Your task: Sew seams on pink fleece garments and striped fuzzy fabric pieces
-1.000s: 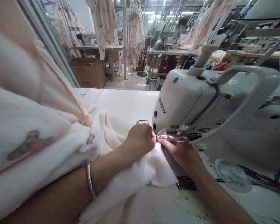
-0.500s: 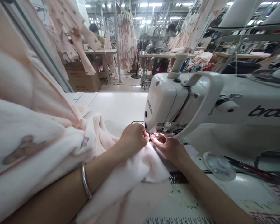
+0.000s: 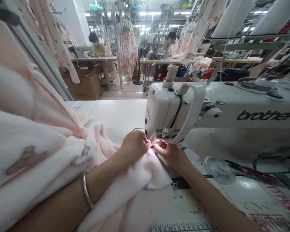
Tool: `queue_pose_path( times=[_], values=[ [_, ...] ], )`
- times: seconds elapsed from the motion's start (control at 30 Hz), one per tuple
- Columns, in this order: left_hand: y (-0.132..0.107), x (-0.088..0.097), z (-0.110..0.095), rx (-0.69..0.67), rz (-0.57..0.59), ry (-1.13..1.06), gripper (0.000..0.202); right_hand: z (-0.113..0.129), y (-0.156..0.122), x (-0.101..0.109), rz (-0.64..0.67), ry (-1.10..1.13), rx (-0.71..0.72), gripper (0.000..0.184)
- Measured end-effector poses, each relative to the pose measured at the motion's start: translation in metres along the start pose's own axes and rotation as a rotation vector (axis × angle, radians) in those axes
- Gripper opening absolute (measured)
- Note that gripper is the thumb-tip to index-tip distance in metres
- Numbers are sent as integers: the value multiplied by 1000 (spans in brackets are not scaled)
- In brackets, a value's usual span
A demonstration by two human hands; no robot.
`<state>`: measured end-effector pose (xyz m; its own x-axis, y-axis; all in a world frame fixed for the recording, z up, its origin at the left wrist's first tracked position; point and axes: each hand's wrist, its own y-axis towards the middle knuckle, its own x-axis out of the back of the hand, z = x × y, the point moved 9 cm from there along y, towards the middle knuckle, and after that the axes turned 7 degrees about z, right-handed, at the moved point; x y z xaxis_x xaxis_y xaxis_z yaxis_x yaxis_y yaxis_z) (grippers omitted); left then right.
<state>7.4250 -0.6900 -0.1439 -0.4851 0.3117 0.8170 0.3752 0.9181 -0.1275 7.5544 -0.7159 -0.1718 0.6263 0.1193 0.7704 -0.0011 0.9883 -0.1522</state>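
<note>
Pale pink plush fabric [image 3: 145, 169] with a printed animal pattern lies in folds over the left of the table, one edge reaching under the needle area of a white sewing machine [image 3: 164, 103]. My left hand [image 3: 136, 144] is closed at that edge, fingertips pinched just left of the presser foot. From the right, my right hand [image 3: 170, 153] meets it, thumb and forefinger pinched close to the needle. The machine's lamp lights the spot brightly. What exactly lies between the fingertips is small and partly hidden by the machine head.
Right of my right hand lie a clear plastic disc [image 3: 219, 169] and dark-handled scissors [image 3: 252, 172]. A ruler strip [image 3: 183, 226] runs along the table's front edge. Thread cones [image 3: 232, 19] stand at upper right. Beyond are a cardboard box [image 3: 83, 85], hanging pink garments [image 3: 127, 51] and a co-worker [image 3: 98, 46].
The whole view has shifted slightly, so the machine appears further left and more of its arm shows. Both hands stay at the needle area with hardly any change in pose.
</note>
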Motion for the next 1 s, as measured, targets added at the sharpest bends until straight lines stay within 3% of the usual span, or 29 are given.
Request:
queue_pose_path(
  times=[0.33, 0.6, 0.8, 1.0],
  values=[
    [-11, 3, 3, -22, 39, -95, 11, 11, -3, 3, -45, -17, 37, 20],
    [-11, 5, 6, 2, -59, -127, 14, 10, -5, 10, -90, 34, 122, 20],
    [-13, 6, 6, -9, -54, -147, 13, 10, -14, 17, -103, 99, 103, 5],
    [-12, 5, 6, -6, -62, -126, 13, 13, -14, 15, -104, 165, 75, 8]
  ],
)
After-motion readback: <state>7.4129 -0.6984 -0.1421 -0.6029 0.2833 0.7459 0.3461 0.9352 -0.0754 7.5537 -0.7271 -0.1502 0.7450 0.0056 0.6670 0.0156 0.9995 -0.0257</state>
